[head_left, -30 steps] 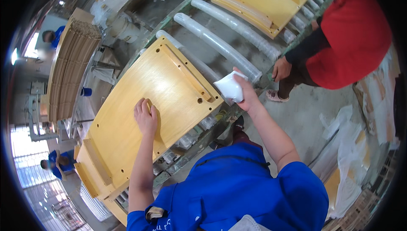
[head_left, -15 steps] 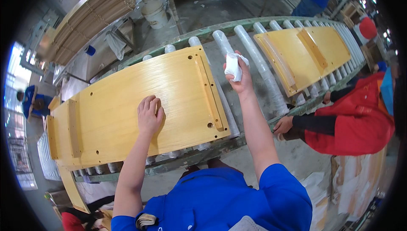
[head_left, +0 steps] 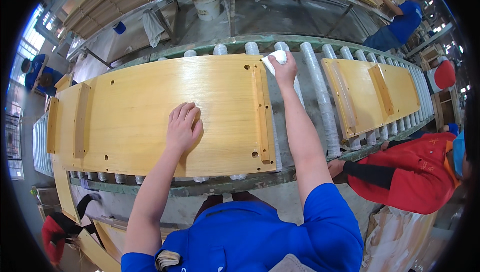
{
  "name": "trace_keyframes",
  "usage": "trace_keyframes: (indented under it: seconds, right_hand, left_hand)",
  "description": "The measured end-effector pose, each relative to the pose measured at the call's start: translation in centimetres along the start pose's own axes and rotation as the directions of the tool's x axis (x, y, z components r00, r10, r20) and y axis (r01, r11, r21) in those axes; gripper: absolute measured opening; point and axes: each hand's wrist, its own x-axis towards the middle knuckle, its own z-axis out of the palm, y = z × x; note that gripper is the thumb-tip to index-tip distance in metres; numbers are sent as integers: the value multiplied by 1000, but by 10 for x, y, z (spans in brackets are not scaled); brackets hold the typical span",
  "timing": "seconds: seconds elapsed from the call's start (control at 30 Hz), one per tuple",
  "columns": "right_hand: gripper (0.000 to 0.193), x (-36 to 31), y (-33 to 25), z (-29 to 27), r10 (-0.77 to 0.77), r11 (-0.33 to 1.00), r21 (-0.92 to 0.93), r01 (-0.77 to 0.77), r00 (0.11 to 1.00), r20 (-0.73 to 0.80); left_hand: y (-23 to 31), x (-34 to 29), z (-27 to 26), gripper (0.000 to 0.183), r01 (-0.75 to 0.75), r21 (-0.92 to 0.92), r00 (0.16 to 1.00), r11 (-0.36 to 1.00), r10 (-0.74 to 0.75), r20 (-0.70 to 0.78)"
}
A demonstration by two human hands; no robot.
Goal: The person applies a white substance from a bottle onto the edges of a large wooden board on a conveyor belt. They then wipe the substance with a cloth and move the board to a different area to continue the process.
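Observation:
A long yellow lacquered wooden panel (head_left: 145, 107) with cross battens and drilled holes lies on a roller conveyor (head_left: 320, 92). My left hand (head_left: 183, 127) rests flat on the panel's middle, fingers together. My right hand (head_left: 283, 69) is stretched out to the panel's far right corner and grips a white cloth (head_left: 275, 58) pressed against that edge.
A second yellow panel (head_left: 375, 94) lies further right on the rollers. A person in red (head_left: 410, 172) stands at the near right, another in blue (head_left: 400, 22) at the far right. Stacked panels (head_left: 120, 2) and a white bucket (head_left: 207, 0) sit behind the conveyor.
The view has swung so the panel lies level across it. My right hand with the cloth has moved along to the panel's far right corner. My left hand stays flat on the panel.

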Motion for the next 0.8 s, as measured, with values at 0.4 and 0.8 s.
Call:
trace_keyframes:
  seconds: [0.4, 0.8]
  right_hand:
    - [40, 5, -3, 3, -119, 977, -169, 126, 992, 52]
    - [39, -27, -6, -27, -63, 985, -151, 79, 992, 108]
  left_hand:
    - [0, 2, -1, 31, -4, -8, 1000, 1000, 4, 9]
    - [1, 0, 2, 29, -18, -8, 999, 1000, 18, -26]
